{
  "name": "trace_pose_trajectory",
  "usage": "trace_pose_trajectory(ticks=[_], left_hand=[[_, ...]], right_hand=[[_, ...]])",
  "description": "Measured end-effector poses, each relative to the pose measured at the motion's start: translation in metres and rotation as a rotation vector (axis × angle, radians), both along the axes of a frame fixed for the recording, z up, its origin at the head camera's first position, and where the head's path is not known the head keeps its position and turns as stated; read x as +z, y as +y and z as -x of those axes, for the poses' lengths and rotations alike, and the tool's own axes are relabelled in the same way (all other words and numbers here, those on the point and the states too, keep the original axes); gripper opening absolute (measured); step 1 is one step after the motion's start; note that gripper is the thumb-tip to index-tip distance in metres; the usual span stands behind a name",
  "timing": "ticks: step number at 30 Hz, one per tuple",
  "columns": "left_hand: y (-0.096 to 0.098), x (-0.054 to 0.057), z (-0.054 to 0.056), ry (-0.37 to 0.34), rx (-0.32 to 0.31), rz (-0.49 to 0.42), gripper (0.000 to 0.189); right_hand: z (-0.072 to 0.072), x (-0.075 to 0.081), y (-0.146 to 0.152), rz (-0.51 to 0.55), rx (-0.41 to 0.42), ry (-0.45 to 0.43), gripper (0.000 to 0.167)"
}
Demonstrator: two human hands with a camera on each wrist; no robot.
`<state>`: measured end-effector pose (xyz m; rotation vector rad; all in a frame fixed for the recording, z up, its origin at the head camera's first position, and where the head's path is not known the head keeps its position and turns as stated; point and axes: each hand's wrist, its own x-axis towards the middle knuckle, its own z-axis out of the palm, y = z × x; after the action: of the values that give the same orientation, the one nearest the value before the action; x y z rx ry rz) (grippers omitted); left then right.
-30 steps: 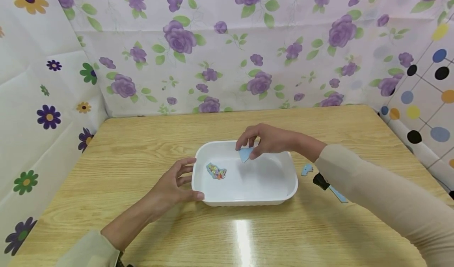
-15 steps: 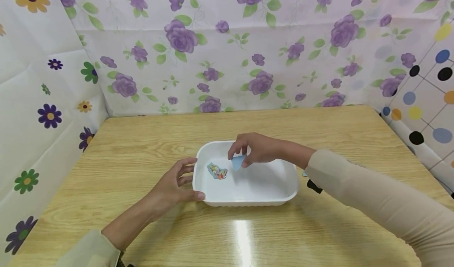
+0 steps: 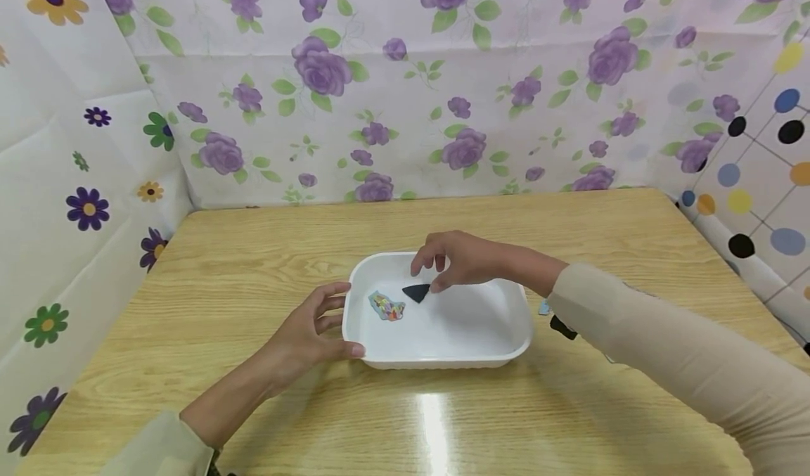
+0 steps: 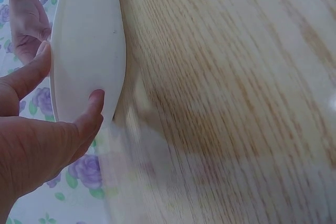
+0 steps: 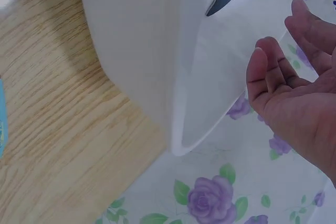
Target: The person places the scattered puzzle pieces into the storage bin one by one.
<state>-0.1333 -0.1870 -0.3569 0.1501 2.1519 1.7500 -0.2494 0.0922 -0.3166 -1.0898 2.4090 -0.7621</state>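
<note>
Head view, left end: the left hand (image 3: 310, 328) grips the end of a white tray (image 3: 471, 328), thumb over the near rim, on a wood-grained bench (image 3: 272, 251).
Head view, middle: the right hand (image 3: 465, 258) is over the tray with bent fingers, grasping nothing; the 3-cornered dark piece (image 3: 415, 292) lies in the tray, near its thumb tip and just right of the patterned piece (image 3: 387, 306).
Head view, right side: 1 light blue piece (image 3: 544, 308) and 1 black piece (image 3: 563, 327) sit beside the tray, near the right sleeve (image 3: 658, 335).
Left wrist view, contact: 1 fingertip meets the tray's rim, another its outer wall.
Right wrist view, grasp: the right hand is empty, its fingers loosely curled, a gap separating them from the dark piece.
Right wrist view, left edge: a blue strip (image 5: 2, 116) is partly cut off.
</note>
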Motion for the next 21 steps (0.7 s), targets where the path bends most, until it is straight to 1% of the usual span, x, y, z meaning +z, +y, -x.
trace_pose_trajectory(ticks=[5, 11, 21], left_hand=[[0.000, 0.000, 0.000, 0.001, 0.001, 0.001, 0.096], [0.000, 0.000, -0.001, 0.007, 0.007, 0.000, 0.096], [0.000, 0.000, -0.001, 0.001, 0.005, -0.012, 0.096]], right_hand=[[-0.001, 0.007, 0.009, 0.024, -0.009, -0.011, 0.033], [0.003, 0.010, 0.017, 0.040, -0.020, -0.016, 0.034], [0.003, 0.013, 0.030, 0.073, -0.050, -0.079, 0.035]])
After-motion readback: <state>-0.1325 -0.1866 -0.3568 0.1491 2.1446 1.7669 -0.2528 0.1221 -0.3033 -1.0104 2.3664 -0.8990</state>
